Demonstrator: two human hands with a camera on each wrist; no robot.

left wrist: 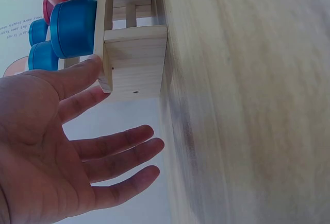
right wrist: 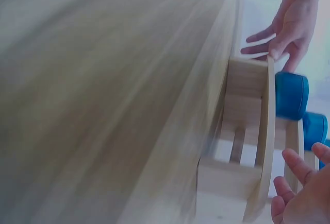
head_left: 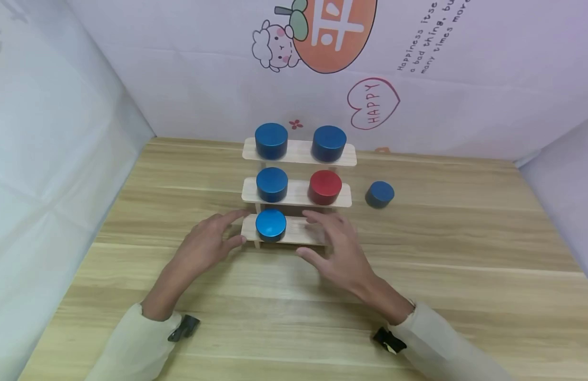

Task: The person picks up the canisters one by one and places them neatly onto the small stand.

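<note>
A three-step wooden rack stands on the table with round lidded tins on its steps. My left hand pinches the left end of the lowest step between thumb and index finger; its other fingers stretch out free. Beside those fingertips sits a blue tin on that step. Over the right part of the same step my right hand hovers, fingers spread and nothing between them. On the middle step are a blue tin and a red tin. Two blue tins occupy the top step.
Another blue tin stands on the wooden table, right of the rack. Behind the rack rises a white printed cloth, with more white cloth along both sides.
</note>
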